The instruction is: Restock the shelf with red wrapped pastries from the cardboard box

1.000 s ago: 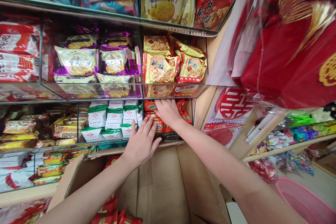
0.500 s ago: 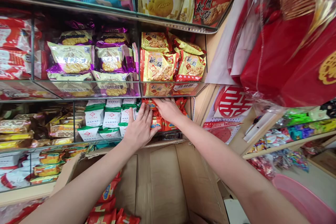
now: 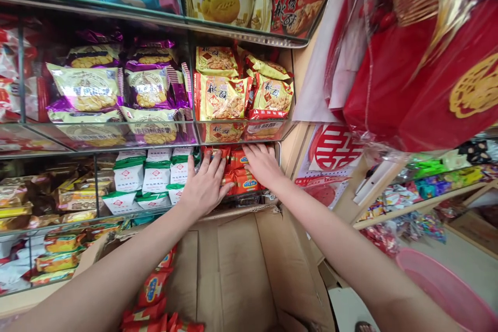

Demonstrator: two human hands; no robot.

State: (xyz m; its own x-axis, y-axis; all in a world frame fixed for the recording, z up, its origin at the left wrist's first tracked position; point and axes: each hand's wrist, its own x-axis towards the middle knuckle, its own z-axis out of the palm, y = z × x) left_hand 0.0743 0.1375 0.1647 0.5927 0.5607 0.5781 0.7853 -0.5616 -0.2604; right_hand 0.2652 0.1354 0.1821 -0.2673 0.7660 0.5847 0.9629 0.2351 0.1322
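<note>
Red packets [image 3: 248,184] just below shelf edge [image 3: 171,148] separate left hand [image 3: 203,187] from right hand [image 3: 264,167].

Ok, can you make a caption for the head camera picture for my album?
Left hand and right hand on shelved red snack packets, beyond an open cardboard box.

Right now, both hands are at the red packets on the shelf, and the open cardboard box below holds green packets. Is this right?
Not quite: in the head view, the cardboard box holds red packets, not green ones. The rest holds: the left hand and right hand are at the shelf packets.
</note>
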